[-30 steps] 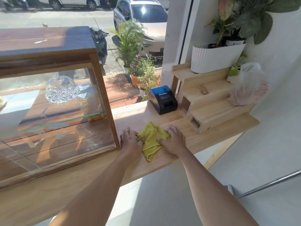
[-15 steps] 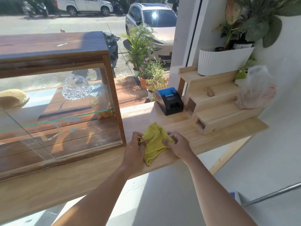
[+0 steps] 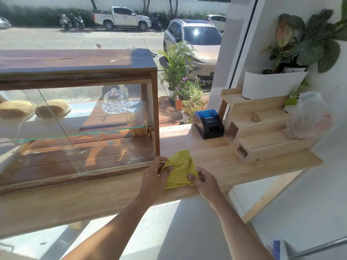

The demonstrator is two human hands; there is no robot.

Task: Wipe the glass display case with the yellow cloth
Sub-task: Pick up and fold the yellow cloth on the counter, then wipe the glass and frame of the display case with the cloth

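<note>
A light wooden counter (image 3: 216,158) was loaded with a glass display case (image 3: 78,119), yellow cloth (image 3: 179,168), black-and-blue printer (image 3: 208,123) and stepped wooden riser (image 3: 262,132).

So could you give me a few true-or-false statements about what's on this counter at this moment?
1. Both hands hold the yellow cloth on the wooden counter. True; left hand, right hand.
2. The cloth is pressed against the glass display case. False; it lies beside the case.
3. A black and blue receipt printer sits right of the case. True.
4. The white ribbed planter stands inside the case. False; it tops the stepped wooden stand.
</note>
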